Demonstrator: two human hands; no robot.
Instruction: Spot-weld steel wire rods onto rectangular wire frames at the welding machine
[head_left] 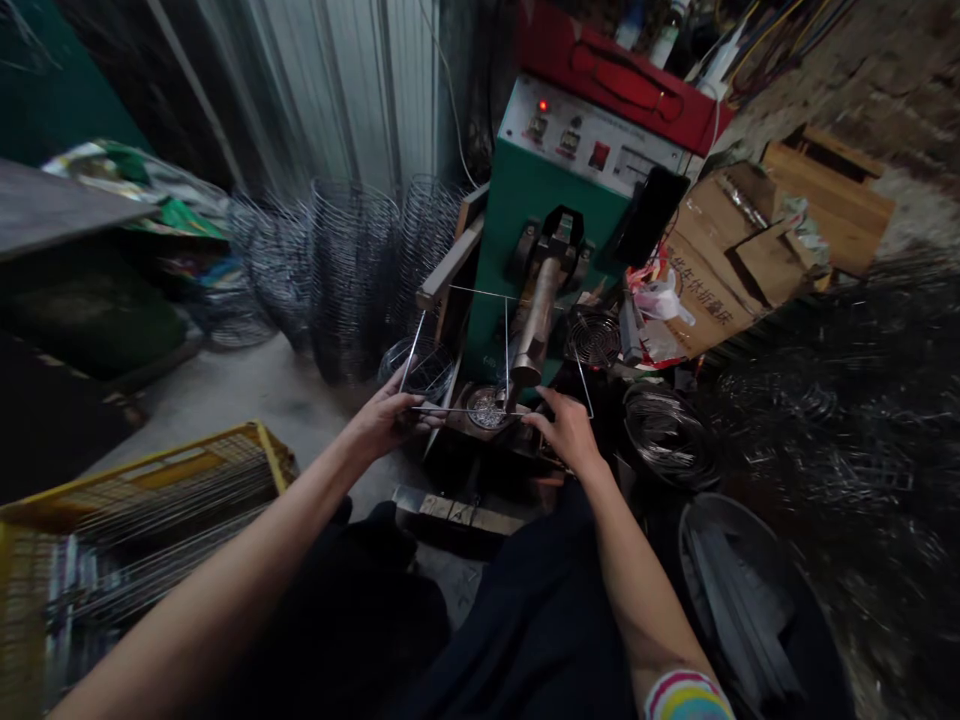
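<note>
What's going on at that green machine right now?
A person sits in front of a green machine and holds a thin wire frame up against it with both hands. The left hand grips the frame's lower left side, and the right hand holds the lower right, near the machine's metal arm. A yellow crate of wire pieces sits to the left, and stacks of wire racks stand behind.

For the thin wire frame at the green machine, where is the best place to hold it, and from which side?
Hold the wire frame at its near bottom bar, one hand per end, coming from the operator's side. The left hand and right hand sit there; the far rods stand up close against the green machine and its arm.
</note>
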